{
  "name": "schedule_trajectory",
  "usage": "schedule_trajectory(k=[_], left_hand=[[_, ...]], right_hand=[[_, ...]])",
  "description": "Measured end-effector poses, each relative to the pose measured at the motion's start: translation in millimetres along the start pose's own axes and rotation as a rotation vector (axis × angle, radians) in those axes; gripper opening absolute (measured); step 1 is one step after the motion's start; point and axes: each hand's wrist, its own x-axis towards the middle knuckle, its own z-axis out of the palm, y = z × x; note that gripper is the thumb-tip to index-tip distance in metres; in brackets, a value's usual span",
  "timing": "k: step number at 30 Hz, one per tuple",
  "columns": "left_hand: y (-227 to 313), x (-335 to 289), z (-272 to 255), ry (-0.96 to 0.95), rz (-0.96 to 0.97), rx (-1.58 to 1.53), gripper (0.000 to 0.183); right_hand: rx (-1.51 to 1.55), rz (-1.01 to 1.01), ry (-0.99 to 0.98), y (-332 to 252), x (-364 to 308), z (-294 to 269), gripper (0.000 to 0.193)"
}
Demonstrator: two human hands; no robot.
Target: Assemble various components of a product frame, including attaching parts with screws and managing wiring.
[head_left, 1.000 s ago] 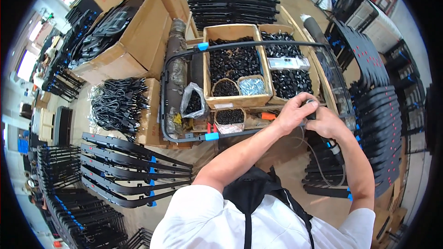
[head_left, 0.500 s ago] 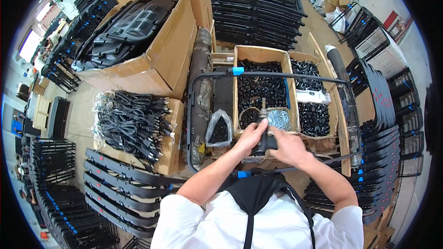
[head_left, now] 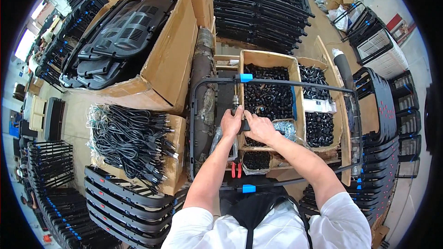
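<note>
Both hands hold a dark power drill (head_left: pixel 236 103) over the left side of the parts boxes, its metal chuck pointing away from me. My left hand (head_left: pixel 230 123) is closed around the front of it. My right hand (head_left: pixel 260 128) closes on its body from the right; the handle is largely hidden. Around my hands lies a large black rectangular frame (head_left: pixel 300 84) with pieces of blue tape (head_left: pixel 247 78) on its far and near bars. Red-handled pliers (head_left: pixel 236 169) rest below my hands, beside a small box of tiny black screws (head_left: pixel 257 160).
A divided wooden box (head_left: pixel 269 58) holds black knob-like parts and silver screws (head_left: pixel 287 130). Bundled black power cords (head_left: pixel 131 140) lie on a carton at left. Behind them stands a carton of black plastic covers (head_left: pixel 134 25). Stacked black frames (head_left: pixel 260 14) stand at the back.
Both hands and the drill have moved left, off the silver screws toward the frame's left side. The red-handled pliers have come into view. The whole view has shifted slightly.
</note>
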Motion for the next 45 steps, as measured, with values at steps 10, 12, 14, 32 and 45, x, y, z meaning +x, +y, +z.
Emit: schedule_trajectory(k=[10, 12, 14, 32, 45], left_hand=[[-4.2, 11.7, 7.7, -0.011, -0.002, 0.006, 0.066], [-1.7, 11.0, 7.0, 0.013, 0.001, 0.030, 0.067], [5.9, 8.7, 5.0, -0.012, -0.003, 0.022, 0.067], [25.0, 18.1, 4.5, -0.076, -0.034, 0.155, 0.069], [17.2, 20.9, 8.5, -0.023, -0.017, 0.123, 0.076]], right_hand=[[0.039, -0.013, -0.009, 12.3, 9.1, 3.3, 0.073], [0.054, -0.018, 0.018, 12.2, 9.0, 2.7, 0.074], [0.055, -0.005, 0.004, 15.9, 10.0, 3.7, 0.075], [0.242, -0.008, -0.035, 35.5, 25.3, 12.8, 0.102], [0.249, -0.040, 0.036, 26.2, 22.4, 16.4, 0.059]])
